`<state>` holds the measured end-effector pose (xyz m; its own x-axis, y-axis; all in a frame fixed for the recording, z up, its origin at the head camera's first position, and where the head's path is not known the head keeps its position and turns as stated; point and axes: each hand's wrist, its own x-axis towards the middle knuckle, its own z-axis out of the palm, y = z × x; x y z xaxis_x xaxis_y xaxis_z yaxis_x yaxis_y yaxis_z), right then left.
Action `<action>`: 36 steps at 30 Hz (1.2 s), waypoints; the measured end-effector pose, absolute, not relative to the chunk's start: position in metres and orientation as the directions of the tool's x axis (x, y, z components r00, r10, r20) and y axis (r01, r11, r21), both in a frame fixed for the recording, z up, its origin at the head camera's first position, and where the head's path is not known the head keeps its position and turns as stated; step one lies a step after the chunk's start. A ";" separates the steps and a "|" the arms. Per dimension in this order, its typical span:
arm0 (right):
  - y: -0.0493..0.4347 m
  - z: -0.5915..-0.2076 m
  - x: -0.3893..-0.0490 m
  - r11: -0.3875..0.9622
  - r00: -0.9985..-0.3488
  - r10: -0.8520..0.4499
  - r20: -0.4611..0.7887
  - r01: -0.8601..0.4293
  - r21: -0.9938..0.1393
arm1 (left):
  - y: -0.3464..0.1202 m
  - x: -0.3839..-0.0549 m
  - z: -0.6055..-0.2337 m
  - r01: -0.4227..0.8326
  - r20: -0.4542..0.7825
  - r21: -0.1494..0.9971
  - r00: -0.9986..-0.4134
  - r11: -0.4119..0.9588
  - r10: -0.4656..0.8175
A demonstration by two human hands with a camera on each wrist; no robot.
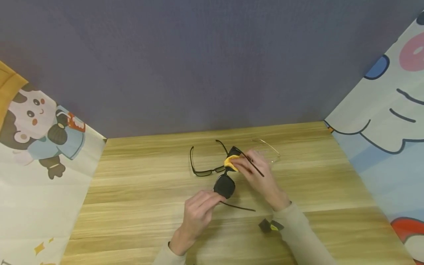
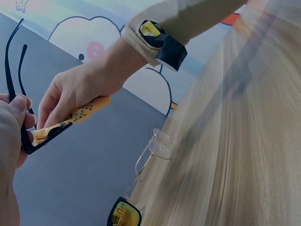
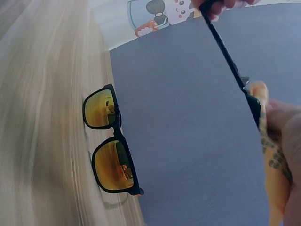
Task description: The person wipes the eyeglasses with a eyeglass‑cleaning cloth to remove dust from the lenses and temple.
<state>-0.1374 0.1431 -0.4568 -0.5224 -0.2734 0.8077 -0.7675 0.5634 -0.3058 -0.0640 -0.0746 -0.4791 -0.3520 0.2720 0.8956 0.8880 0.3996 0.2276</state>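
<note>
Black-framed sunglasses (image 1: 224,186) with dark lenses are held up over the table, temples unfolded. My left hand (image 1: 198,209) pinches them at the corner of the near lens, beside one temple. At the other lens my right hand (image 1: 260,175) pinches a yellow cloth (image 1: 230,162) against the glass, covering most of that lens. The cloth (image 2: 83,113) shows a dark pattern in the left wrist view. In the right wrist view, the cloth (image 3: 273,165) lies along the frame under my right fingers, and my left fingertips (image 3: 216,8) grip the far end.
Another pair of black sunglasses (image 1: 203,173) with orange-yellow mirrored lenses (image 3: 113,165) stands unfolded on the wooden table (image 1: 139,206), behind the held pair. Thin wire-framed glasses (image 2: 160,147) lie to the right of them. A grey wall rises behind; cartoon-printed panels flank both sides.
</note>
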 end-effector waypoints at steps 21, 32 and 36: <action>0.140 -0.455 -0.140 0.658 -0.520 -0.109 0.847 -0.676 -0.331 | -0.072 -0.065 -0.480 0.891 0.898 0.229 -0.349 0.393 0.268; 0.139 -0.456 -0.137 0.611 -0.500 -0.226 0.836 -0.741 -0.278 | -0.074 -0.067 -0.479 0.895 0.905 0.222 -0.336 0.387 0.259; 0.137 -0.454 -0.134 0.558 -0.484 -0.335 0.808 -0.793 -0.244 | -0.075 -0.067 -0.478 0.893 0.907 0.223 -0.338 0.392 0.252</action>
<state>-0.1335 0.1370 -0.4544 -0.4840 -0.3349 0.8085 -0.7932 0.5581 -0.2437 -0.0670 -0.0748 -0.4776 -0.3377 0.2524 0.9068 0.8926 0.3916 0.2234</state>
